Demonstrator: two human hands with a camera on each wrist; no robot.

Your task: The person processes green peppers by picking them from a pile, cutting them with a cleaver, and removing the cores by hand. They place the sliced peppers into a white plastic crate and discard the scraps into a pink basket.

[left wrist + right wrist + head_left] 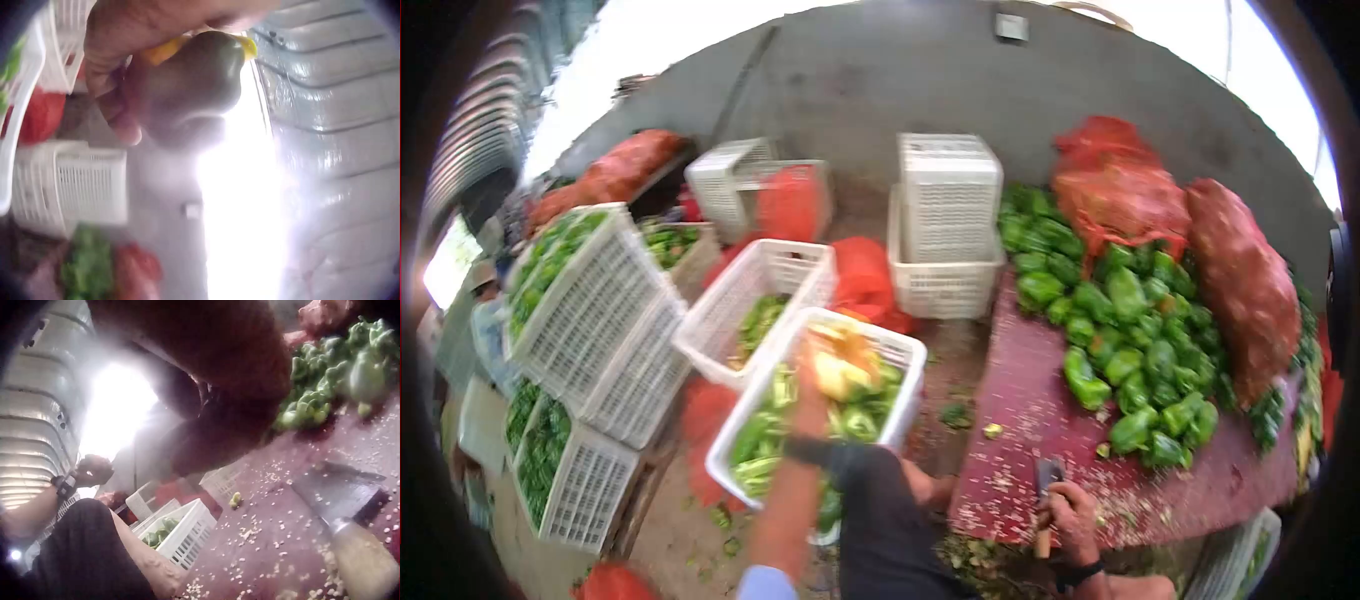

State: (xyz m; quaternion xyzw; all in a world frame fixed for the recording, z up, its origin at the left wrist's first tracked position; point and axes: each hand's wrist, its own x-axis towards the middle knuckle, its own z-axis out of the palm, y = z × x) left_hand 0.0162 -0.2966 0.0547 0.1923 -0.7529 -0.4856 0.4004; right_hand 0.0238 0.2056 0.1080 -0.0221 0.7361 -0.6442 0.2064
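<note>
My left hand point(156, 31) grips a bell pepper point(194, 90), dim in the left wrist view with yellow showing at its edges. In the head view that hand is motion-blurred above a white crate point(915, 375) of green peppers point(865, 420). Loosely curled, my right hand point(1072, 515) is close over a red tabletop point(1000, 440) strewn with pale seeds. Beside it lies a broad-bladed knife point(337, 494); its wooden handle point(362, 559) shows bare of fingers in the right wrist view. The right palm is in shadow.
Green bell peppers point(1140, 350) are heaped at the table's far side, against red mesh sacks point(1240, 290). Stacked white crates point(590, 290) stand at left, and more white crates point(950, 200) by the grey wall point(850, 90). Another person point(490, 320) is at far left.
</note>
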